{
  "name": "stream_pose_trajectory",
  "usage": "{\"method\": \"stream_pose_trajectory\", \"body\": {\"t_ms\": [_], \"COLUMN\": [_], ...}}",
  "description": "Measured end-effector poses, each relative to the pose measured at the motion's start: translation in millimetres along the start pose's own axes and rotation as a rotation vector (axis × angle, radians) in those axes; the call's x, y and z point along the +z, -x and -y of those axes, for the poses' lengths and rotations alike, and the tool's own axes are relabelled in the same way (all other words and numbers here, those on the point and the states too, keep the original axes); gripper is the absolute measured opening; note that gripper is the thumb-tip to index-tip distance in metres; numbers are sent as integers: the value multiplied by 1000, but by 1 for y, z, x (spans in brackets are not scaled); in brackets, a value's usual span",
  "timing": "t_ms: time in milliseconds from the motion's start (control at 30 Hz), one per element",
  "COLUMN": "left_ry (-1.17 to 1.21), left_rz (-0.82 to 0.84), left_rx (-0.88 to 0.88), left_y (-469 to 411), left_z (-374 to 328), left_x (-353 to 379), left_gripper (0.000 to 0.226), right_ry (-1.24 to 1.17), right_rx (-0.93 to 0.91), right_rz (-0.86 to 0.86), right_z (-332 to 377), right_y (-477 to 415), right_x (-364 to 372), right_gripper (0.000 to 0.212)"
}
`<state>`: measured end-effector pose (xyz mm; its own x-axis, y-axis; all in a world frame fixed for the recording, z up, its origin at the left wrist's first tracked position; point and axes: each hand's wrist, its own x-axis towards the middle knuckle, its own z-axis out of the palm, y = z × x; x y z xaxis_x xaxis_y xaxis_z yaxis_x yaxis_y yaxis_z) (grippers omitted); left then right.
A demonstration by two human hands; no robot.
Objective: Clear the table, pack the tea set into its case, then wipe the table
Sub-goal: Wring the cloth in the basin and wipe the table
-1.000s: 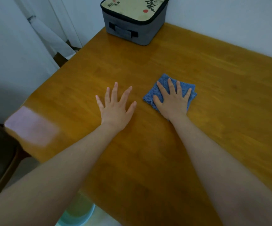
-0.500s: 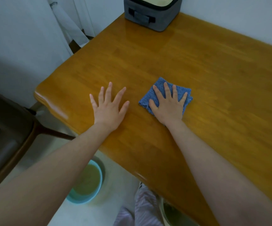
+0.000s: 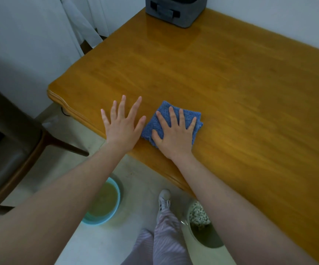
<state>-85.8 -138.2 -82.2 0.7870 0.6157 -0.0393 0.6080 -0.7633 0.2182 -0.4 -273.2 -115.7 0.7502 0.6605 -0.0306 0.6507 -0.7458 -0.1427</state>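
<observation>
Cloth (image 3: 175, 119), blue and nubbly, folded to a rough square, lies on the bench (image 3: 231, 92) under your right hand (image 3: 174, 138), near the front edge. Starting left of your fingers: a dark padded chair (image 3: 11, 150) with a wooden frame stands off the bench corner. Below your left forearm a round light-blue basin (image 3: 101, 201) on the floor holds murky yellowish water. Your left hand (image 3: 122, 129) lies flat on the glossy, orange-brown wood, fingers (image 3: 123, 106) spread wide apart, thumb just beside the cloth. Your right hand presses the cloth with its fingers (image 3: 181, 119) splayed and flat, gripping nothing. Far beyond your fingertips, at the back edge, sits the grey fabric case (image 3: 175, 12), boxy, with a black strap handle, its lid shut. Below your right forearm a round container (image 3: 200, 217) on the floor holds something pale and lumpy; I cannot tell what.
</observation>
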Motion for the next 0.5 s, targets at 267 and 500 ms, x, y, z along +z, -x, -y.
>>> {"method": "stream_pose_trajectory", "body": {"t_ms": [267, 500], "left_ry": [4, 10], "left_rz": [54, 50], "left_rx": [-62, -99], "left_y": [29, 50], "left_z": [-4, -7], "left_x": [4, 7], "left_gripper": [56, 54], "right_ry": [-22, -42], "right_rx": [-16, -83], "right_rz": [-59, -115], "right_z": [26, 20], "right_y": [39, 60], "right_x": [7, 15], "right_gripper": [69, 64]}}
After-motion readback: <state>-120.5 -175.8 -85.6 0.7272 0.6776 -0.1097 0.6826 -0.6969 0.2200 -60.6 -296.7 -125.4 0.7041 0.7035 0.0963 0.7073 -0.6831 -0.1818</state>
